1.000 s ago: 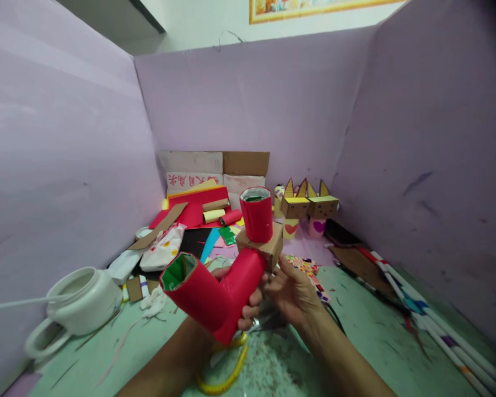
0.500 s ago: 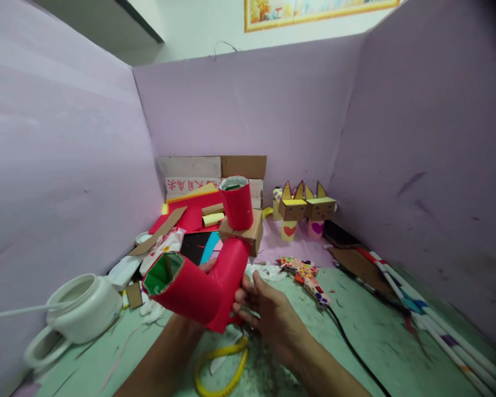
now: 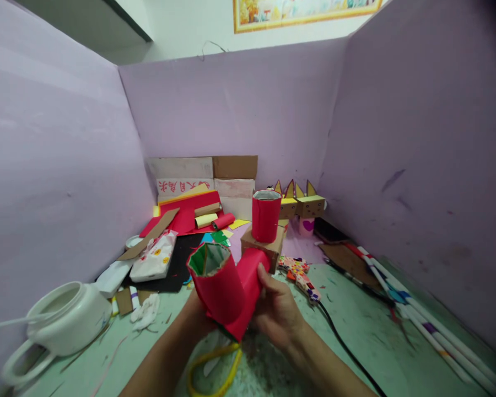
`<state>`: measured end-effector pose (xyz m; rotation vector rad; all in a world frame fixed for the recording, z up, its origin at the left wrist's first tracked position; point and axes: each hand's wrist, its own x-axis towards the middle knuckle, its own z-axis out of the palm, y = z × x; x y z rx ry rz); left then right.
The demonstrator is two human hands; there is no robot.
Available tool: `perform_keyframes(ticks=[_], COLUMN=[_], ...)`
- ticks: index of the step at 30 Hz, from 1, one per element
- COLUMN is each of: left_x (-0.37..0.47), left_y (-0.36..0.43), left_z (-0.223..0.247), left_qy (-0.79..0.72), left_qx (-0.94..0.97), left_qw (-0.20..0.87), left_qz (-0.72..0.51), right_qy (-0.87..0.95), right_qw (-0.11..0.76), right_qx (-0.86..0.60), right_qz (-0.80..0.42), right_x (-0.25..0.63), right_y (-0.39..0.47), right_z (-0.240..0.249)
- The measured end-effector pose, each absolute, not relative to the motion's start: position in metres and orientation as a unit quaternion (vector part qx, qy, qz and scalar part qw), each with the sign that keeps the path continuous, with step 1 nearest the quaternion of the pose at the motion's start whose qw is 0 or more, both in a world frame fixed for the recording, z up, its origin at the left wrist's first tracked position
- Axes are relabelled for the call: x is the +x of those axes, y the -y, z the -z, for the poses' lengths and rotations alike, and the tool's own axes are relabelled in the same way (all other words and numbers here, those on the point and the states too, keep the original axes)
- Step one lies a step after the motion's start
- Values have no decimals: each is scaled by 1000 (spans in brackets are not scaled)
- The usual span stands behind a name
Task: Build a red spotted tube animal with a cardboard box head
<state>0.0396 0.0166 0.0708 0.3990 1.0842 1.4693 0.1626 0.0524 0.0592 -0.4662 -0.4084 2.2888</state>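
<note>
Both hands hold a red paper-covered cardboard model (image 3: 251, 274) above the work surface. Its near tube (image 3: 221, 289) tilts up, with green lining at the open mouth. Farther off, an upright red tube (image 3: 267, 218) stands on a small brown cardboard box (image 3: 275, 248) at the model's far end; whether they are joined I cannot tell. My right hand (image 3: 276, 309) is closed on the model's right side, thumb on top. From the left and below, my left hand (image 3: 200, 314) supports it, most of its fingers hidden behind the near tube.
Yellow-handled scissors (image 3: 194, 375) lie below the hands. At right are a patterned glue gun (image 3: 303, 278) with a black cord and striped sticks (image 3: 421, 325). A white pot (image 3: 68, 317) stands left. Red sheets (image 3: 186, 212) and box-headed figures (image 3: 310, 207) are at the back.
The model has moved right and its near tube has turned more upright. My right hand, loosely spread beside it before, has closed on it. The view has shifted slightly.
</note>
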Motion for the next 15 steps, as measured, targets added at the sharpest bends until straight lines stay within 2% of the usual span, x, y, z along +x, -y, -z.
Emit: perform_keyframes(ticks=[3,5,7,11,15], left_x=[30,30,38,60,68], left_y=[-10,-4,1,9,13], left_z=[-79,-84,-85,-80,-80], left_qy=[-487,-478,-455,-469,-546], left_qx=[276,363,422,466,439], left_qw=[457,340,269,264,246], left_qz=[-692,-724,-736,-702,-670], right_qy=[132,121,118,113,111], right_qw=[417,419,415,425,424], right_qx=[-174,-164,-151,-156,-144], right_qz=[-882,-885,-889,-885,-887], right_x=[166,168,168,167,163], right_y=[-61,-65,-68,-68,-61], right_z=[-60,-60,-61,-61,-59])
